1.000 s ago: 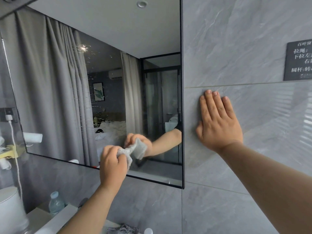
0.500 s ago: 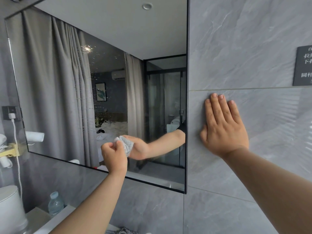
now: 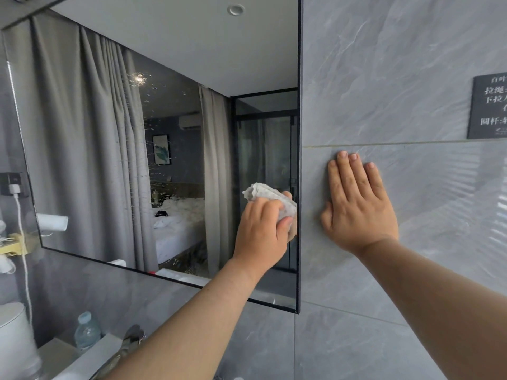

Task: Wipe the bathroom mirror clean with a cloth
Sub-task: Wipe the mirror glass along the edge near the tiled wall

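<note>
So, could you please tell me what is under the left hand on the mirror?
The left hand grips a crumpled white cloth against the mirror by its right edge. The glass beneath the cloth is covered.

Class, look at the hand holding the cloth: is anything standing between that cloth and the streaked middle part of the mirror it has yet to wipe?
Nothing visible does. The left hand grips the cloth against the mirror near its right edge, and the glass from there to the spotted streaks is bare. The right hand lies flat on the wall tile, off the mirror.
</note>
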Demonstrator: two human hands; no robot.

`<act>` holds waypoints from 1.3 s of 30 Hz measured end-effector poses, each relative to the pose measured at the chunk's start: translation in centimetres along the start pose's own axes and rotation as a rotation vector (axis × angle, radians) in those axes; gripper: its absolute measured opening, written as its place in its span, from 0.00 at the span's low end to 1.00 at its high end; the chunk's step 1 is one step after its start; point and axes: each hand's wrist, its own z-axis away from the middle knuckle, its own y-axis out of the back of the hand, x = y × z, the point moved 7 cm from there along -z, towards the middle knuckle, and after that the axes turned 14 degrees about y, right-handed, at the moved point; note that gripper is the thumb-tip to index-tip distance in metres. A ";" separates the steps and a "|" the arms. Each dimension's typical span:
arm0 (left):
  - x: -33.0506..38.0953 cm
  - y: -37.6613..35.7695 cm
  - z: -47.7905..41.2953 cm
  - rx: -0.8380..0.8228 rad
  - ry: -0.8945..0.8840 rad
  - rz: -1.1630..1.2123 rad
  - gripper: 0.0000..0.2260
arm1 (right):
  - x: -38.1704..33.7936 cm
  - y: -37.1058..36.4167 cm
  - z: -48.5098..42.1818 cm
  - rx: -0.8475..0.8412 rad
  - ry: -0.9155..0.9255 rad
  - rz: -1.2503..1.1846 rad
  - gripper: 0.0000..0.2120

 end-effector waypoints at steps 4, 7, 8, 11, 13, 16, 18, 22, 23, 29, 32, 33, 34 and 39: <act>-4.2 1.4 0.1 0.086 0.209 0.008 0.09 | -0.1 0.2 -0.1 0.011 0.002 0.003 0.33; -9.3 2.9 1.3 0.230 0.495 0.093 0.11 | -0.1 0.2 -0.1 0.014 0.002 -0.007 0.33; -10.7 3.2 1.8 0.254 0.580 0.122 0.10 | -0.1 0.2 -0.1 0.011 0.003 -0.008 0.33; -14.9 3.8 4.3 0.336 0.909 0.175 0.07 | 0.0 0.2 -0.1 0.005 0.003 -0.004 0.34; -17.9 4.0 6.7 0.395 1.150 0.216 0.06 | 0.0 0.2 -0.1 0.002 0.002 -0.006 0.34; -21.0 4.7 10.4 0.428 1.429 0.165 0.13 | 0.0 0.3 -0.1 0.000 -0.002 -0.002 0.34; -21.4 5.4 12.2 0.401 1.528 0.029 0.15 | 0.0 0.3 -0.1 0.003 -0.001 -0.002 0.34; -20.7 5.3 12.8 0.396 1.500 0.017 0.14 | -0.1 0.4 0.0 0.004 0.004 0.002 0.35; -20.3 5.1 12.6 0.407 1.477 0.027 0.14 | -0.1 0.5 0.0 0.000 0.005 0.002 0.36; -11.8 2.5 11.5 0.327 1.066 0.088 0.16 | -0.1 0.6 0.1 -0.016 0.009 0.009 0.40; -8.0 0.6 12.9 0.186 0.783 0.056 0.14 | -0.1 0.6 0.1 -0.006 0.007 0.003 0.40; -7.7 0.3 13.4 0.144 0.710 0.035 0.16 | -0.1 0.6 0.1 0.000 0.004 0.004 0.40; -7.6 0.1 13.8 0.100 0.641 0.012 0.19 | 0.0 0.6 0.1 0.006 0.002 0.005 0.40; -11.1 1.5 14.0 0.034 0.525 -0.056 0.23 | -0.1 0.6 0.1 0.012 0.002 0.002 0.39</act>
